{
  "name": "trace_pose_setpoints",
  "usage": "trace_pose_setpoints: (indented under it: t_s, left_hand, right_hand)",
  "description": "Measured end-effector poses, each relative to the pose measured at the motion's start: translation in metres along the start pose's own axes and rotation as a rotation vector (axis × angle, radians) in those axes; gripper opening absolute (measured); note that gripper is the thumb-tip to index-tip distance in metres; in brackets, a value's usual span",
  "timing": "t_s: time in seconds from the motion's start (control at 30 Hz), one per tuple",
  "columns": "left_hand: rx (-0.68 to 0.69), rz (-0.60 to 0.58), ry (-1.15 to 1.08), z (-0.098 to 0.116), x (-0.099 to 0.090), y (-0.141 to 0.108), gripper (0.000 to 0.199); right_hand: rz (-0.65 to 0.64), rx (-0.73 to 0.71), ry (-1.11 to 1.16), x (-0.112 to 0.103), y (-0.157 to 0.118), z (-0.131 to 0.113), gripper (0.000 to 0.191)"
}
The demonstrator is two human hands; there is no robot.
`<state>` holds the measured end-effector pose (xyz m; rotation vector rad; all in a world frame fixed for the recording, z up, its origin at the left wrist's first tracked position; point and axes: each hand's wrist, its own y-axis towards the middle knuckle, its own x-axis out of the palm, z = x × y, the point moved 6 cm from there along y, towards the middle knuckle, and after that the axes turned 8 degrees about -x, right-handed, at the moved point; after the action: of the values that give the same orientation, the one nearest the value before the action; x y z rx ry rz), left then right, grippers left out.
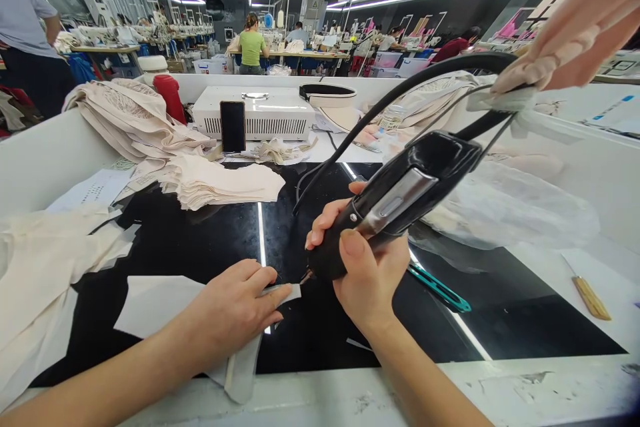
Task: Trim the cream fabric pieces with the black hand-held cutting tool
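My right hand [373, 273] is wrapped around a thick black corded hand tool [395, 197] with a silver lever on its side. The tool tilts down to the left, and its thin metal tip [307, 275] is at the end of a pale fabric piece [296, 291]. On that piece lie the outstretched fingers of my left hand [245, 300], pressing it to the black board [310, 340]. White sheet-like material [155, 300] extends beneath my left wrist and hangs toward the front edge. Part of the fabric is hidden under my hand.
A teal cutter [440, 287] and a wooden-handled awl [590, 297] lie to the right. Cream fabric stacks [225, 180] are at the left and back. A phone [233, 127] leans against a white box [255, 110]. The black cable [380, 117] loops overhead. Co-workers sit and stand beyond.
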<state>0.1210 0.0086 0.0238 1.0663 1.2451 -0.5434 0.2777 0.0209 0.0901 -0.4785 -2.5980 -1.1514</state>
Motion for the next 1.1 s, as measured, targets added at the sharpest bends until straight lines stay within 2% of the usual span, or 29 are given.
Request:
trace_pose_setpoints:
  t_s: [0.3, 0.57, 0.9, 1.1]
  left_hand:
    - [0.002, 0.004, 0.009, 0.001, 0.0, 0.001, 0.033]
    - [0.002, -0.006, -0.009, 0.002, -0.001, 0.001, 0.038]
    - [-0.001, 0.036, -0.046, 0.001, -0.004, 0.0, 0.035]
    - [-0.003, 0.01, -0.07, 0.0, -0.005, 0.0, 0.035]
  right_hand:
    - [-0.004, 0.006, -0.023, 0.003, 0.0, -0.005, 0.037]
    - [-0.012, 0.007, -0.062, 0.002, -0.001, -0.003, 0.024]
    - [0.009, 0.018, -0.011, 0.002, -0.007, -0.012, 0.045]
    - [-0.024, 0.018, -0.04, 0.002, -0.008, -0.011, 0.035]
